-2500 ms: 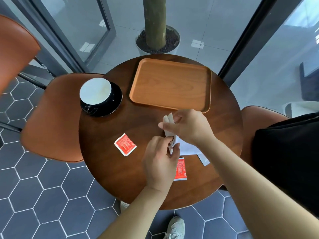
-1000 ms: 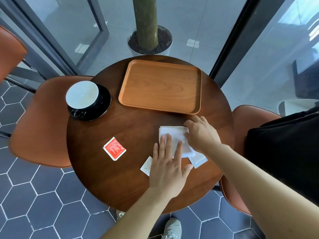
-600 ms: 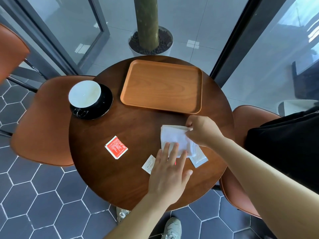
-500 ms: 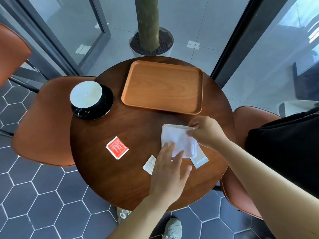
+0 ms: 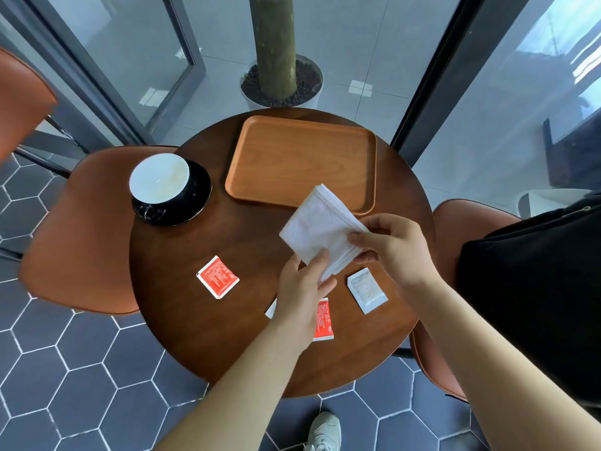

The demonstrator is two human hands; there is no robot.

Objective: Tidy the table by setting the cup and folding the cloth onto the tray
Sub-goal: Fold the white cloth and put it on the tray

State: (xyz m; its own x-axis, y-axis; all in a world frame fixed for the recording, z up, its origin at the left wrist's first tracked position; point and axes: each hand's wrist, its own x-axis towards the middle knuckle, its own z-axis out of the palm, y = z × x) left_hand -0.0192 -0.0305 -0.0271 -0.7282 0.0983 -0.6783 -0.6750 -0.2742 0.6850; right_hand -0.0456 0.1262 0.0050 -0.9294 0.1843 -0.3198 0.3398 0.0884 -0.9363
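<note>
Right, the person is standing at the six o'clock side of a round wooden table point(image 5: 195, 320), and both hands are gripping the folded white cloth point(image 5: 317, 222). The left hand point(image 5: 302, 294) is pinching the cloth's near corner, thumb on top. The right hand point(image 5: 393, 252) is curling its fingers round the cloth's three o'clock edge. The cloth is sitting tilted just past the table's middle, toward one o'clock. Its far corner is overlapping the near rim of the wooden tray point(image 5: 292, 157); whether it is touching that rim I cannot tell.

The tray is lying at twelve o'clock on the table, with nothing but bare wood showing inside it. The white cup point(image 5: 159, 179) is standing on a black saucer point(image 5: 195, 203) at ten o'clock, well apart from the tray.

A red packet point(image 5: 217, 277) is lying at eight o'clock. A white packet point(image 5: 367, 290) is lying at four o'clock, just beneath the right hand. Another red packet point(image 5: 323, 320) is peeking out from under the left wrist at five o'clock.

Orange chairs are standing at nine and three o'clock, and a potted trunk point(image 5: 273, 43) is rising beyond twelve.
</note>
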